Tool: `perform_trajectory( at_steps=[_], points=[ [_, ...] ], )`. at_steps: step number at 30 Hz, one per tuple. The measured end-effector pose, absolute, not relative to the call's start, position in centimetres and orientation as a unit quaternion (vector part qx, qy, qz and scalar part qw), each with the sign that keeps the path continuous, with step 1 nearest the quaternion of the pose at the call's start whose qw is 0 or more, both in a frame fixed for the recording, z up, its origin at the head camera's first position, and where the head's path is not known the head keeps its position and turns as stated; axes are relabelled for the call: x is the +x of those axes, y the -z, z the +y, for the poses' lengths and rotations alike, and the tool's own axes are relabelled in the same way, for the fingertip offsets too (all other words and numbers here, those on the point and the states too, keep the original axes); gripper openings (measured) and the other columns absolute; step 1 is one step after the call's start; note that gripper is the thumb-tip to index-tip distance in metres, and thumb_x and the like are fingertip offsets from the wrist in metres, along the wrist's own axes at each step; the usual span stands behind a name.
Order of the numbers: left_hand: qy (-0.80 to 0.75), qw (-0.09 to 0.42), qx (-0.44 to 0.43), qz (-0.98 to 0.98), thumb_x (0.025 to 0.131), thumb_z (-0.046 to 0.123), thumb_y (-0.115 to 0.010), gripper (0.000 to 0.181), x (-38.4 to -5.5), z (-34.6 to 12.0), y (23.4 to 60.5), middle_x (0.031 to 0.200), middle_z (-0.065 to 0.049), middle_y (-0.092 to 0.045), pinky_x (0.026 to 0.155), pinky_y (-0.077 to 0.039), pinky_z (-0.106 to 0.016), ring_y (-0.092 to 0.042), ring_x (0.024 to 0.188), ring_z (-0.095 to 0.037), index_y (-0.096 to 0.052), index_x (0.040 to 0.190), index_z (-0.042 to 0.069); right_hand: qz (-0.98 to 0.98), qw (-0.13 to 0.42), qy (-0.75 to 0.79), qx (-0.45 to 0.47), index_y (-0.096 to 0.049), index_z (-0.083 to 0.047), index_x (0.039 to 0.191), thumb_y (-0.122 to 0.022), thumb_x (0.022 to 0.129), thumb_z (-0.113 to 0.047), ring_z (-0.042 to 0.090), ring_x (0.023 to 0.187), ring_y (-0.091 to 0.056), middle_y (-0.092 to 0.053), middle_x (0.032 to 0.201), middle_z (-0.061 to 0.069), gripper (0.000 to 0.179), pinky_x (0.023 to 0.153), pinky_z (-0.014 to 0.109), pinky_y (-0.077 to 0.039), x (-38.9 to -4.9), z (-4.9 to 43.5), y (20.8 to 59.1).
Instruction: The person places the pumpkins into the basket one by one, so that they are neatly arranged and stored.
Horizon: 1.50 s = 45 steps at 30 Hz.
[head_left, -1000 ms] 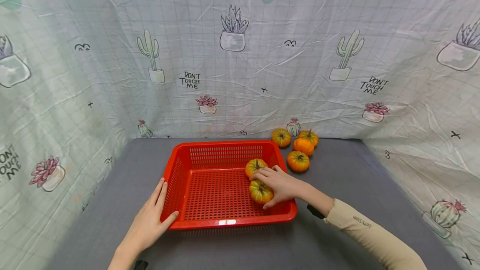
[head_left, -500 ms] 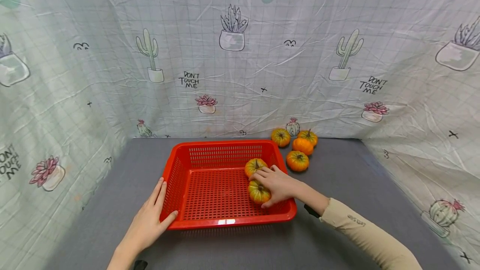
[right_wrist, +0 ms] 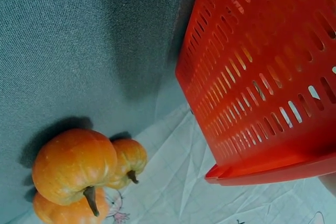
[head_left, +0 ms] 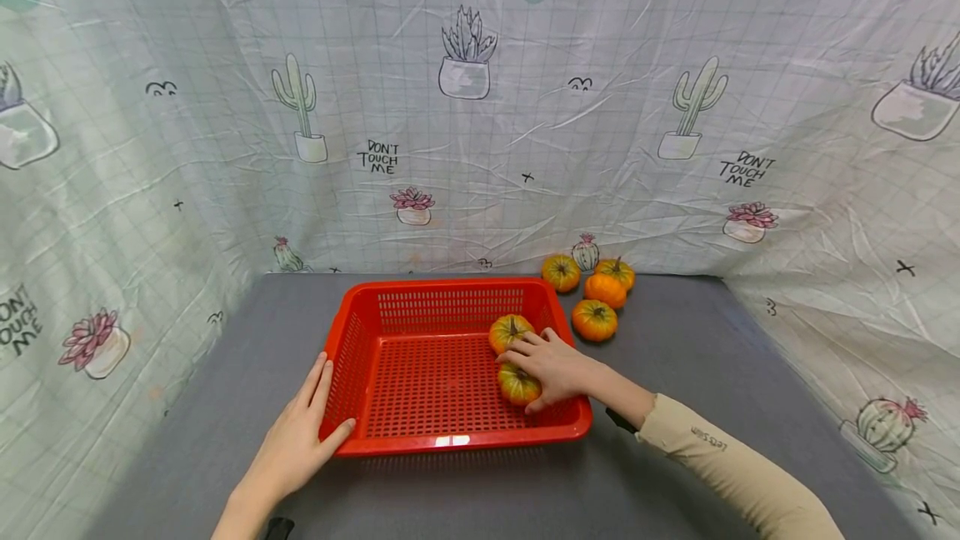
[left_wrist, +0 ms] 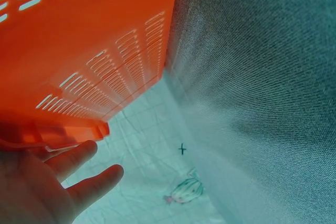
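While the red basket (head_left: pixel 450 442) is touched at left by the straight-fingered left hand (head_left: pixel 292 437), the near pumpkin (head_left: pixel 517 387) of 2 inside is gripped by the right hand (head_left: pixel 552 365), fingers curled; 4 outer pumpkins (head_left: pixel 595 322) are grouped on the table (head_left: pixel 682 332).

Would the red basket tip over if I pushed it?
The red basket would probably slide, not tip, because it's wide and low. Its holey walls stand unbent, so it seems stiff and maybe light, though the pumpkins inside could add weight.
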<state>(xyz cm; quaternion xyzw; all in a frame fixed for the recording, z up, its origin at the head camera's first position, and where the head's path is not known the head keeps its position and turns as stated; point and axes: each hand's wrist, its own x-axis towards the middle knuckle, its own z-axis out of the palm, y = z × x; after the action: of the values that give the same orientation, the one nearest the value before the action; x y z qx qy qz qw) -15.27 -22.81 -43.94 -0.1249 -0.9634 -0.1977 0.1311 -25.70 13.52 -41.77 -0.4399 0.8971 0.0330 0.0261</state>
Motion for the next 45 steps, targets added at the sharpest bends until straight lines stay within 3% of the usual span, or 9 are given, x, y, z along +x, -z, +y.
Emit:
perform_trajectory(
  at_steps=[12,30,45],
  points=[
    [0.197,0.132,-0.128,-0.963,0.082,0.034,-0.059,0.081,-15.47,-23.03,44.31,0.150,-0.013,-0.013,0.086,-0.039,-0.056,-0.039,0.120,-0.042,-0.016,0.142,0.000,0.890,0.060,-0.041,-0.451,-0.044,-0.019,0.127,-0.074,0.063,-0.048,0.023,0.119,-0.038,-0.046,0.129,0.000,0.077,0.090,0.045,-0.032,-26.01,13.26,41.54],
    [0.198,0.133,-0.128,-0.963,0.082,0.032,-0.060,0.080,-15.62,-23.02,44.37,0.150,-0.012,-0.012,0.086,-0.040,-0.056,-0.041,0.120,-0.042,-0.018,0.141,-0.001,0.889,0.063,-0.079,-0.446,-0.043,-0.021,0.128,-0.075,0.060,-0.050,0.023,0.118,-0.040,-0.046,0.130,0.001,0.081,0.089,0.043,-0.033,-26.48,12.81,41.56],
    [0.200,0.122,-0.121,-0.965,0.082,0.034,-0.059,0.081,-15.40,-22.87,43.96,0.150,-0.012,-0.012,0.086,-0.039,-0.057,-0.039,0.121,-0.042,-0.016,0.142,0.001,0.894,0.058,-0.027,-0.444,-0.047,-0.018,0.125,-0.074,0.065,-0.045,0.026,0.120,-0.039,-0.048,0.127,0.002,0.071,0.089,0.045,-0.033,-25.96,13.23,40.93]
  ],
)
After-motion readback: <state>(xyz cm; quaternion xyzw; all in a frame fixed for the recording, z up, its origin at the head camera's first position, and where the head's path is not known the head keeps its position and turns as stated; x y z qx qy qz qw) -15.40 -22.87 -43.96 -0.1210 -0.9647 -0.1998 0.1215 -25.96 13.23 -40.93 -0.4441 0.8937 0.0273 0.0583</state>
